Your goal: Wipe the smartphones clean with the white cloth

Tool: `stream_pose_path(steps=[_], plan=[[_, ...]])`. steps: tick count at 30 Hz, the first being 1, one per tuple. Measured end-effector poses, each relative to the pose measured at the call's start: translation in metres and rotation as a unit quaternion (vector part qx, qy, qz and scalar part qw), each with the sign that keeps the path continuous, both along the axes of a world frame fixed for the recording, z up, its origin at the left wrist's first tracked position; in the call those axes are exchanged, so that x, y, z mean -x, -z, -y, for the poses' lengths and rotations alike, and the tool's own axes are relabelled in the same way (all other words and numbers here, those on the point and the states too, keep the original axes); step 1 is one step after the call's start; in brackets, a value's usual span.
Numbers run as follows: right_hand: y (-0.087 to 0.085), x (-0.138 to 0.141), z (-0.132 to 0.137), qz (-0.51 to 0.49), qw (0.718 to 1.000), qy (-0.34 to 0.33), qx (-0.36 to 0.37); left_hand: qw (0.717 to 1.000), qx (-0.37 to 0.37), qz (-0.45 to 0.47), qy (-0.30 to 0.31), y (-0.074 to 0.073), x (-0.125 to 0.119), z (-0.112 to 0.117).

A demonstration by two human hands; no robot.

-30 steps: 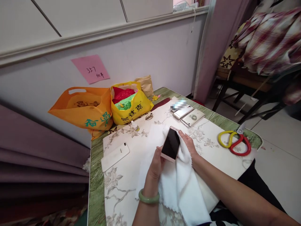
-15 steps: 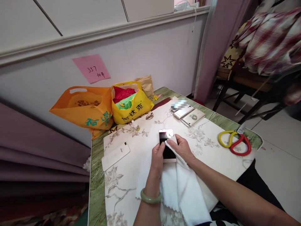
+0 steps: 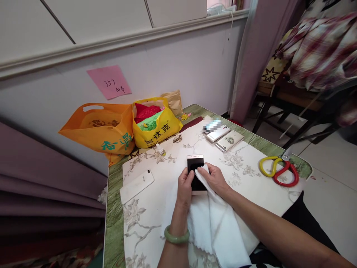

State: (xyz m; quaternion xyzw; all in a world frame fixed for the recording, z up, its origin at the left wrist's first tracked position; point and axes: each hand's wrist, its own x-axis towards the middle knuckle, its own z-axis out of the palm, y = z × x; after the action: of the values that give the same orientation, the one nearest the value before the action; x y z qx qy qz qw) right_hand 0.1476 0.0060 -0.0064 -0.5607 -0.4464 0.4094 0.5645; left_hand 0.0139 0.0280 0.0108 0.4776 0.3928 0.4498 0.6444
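My left hand [image 3: 185, 187], with a green bangle on its wrist, grips the left edge of a pink-framed phone [image 3: 194, 163] with a dark screen, held over the table. My right hand [image 3: 214, 179] pinches a fold of white cloth [image 3: 214, 219] and presses it onto the phone's screen. The rest of the cloth drapes down from under both hands towards my lap.
A white phone [image 3: 136, 181] lies face down at the left. Two more phones [image 3: 227, 137] lie at the back right. Yellow-and-red scissors [image 3: 277, 171] sit near the right edge. Orange bag [image 3: 102, 128], yellow bag [image 3: 154, 124] and a small bottle [image 3: 160, 149] stand at the back.
The phone turned from tilted right to upright in my left hand. My right hand came from beside the phone onto its screen with the cloth.
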Motion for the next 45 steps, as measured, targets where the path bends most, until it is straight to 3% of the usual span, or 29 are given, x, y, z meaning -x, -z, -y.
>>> stream_pose_path(steps=[4,9,14,18,23,31,38,42,44,45], plan=[[0.001,-0.002,-0.002,-0.136,0.987,0.081,0.035,0.994,-0.009,-0.03,0.101,-0.008,-0.001,0.004],[-0.003,0.0,-0.003,-0.043,0.993,0.107,0.027,0.996,-0.018,-0.049,0.074,-0.009,0.0,0.005],[-0.008,0.003,0.002,0.006,0.998,0.067,0.013,0.996,0.036,-0.047,0.068,-0.003,0.003,0.001],[-0.009,0.004,0.005,0.01,0.997,0.078,-0.014,0.993,0.066,-0.066,0.072,0.0,0.002,-0.002],[-0.007,0.004,0.003,0.074,0.996,0.055,-0.007,0.993,0.069,-0.082,0.042,0.002,-0.002,-0.001],[0.0,0.001,0.002,0.054,0.998,0.005,-0.033,0.995,0.082,-0.056,0.013,0.002,-0.004,-0.001],[-0.012,-0.004,0.005,0.089,0.994,-0.043,-0.043,0.993,0.116,-0.029,0.0,0.001,-0.006,0.001],[-0.021,-0.022,0.007,0.004,0.986,-0.164,-0.038,0.994,0.11,-0.009,0.0,0.004,-0.007,0.001],[-0.021,-0.033,0.006,-0.072,0.982,-0.17,-0.029,0.995,0.1,0.016,-0.013,0.006,-0.007,0.001],[-0.019,-0.037,0.005,-0.092,0.986,-0.139,-0.018,0.995,0.097,0.032,-0.02,0.006,-0.007,0.001]])
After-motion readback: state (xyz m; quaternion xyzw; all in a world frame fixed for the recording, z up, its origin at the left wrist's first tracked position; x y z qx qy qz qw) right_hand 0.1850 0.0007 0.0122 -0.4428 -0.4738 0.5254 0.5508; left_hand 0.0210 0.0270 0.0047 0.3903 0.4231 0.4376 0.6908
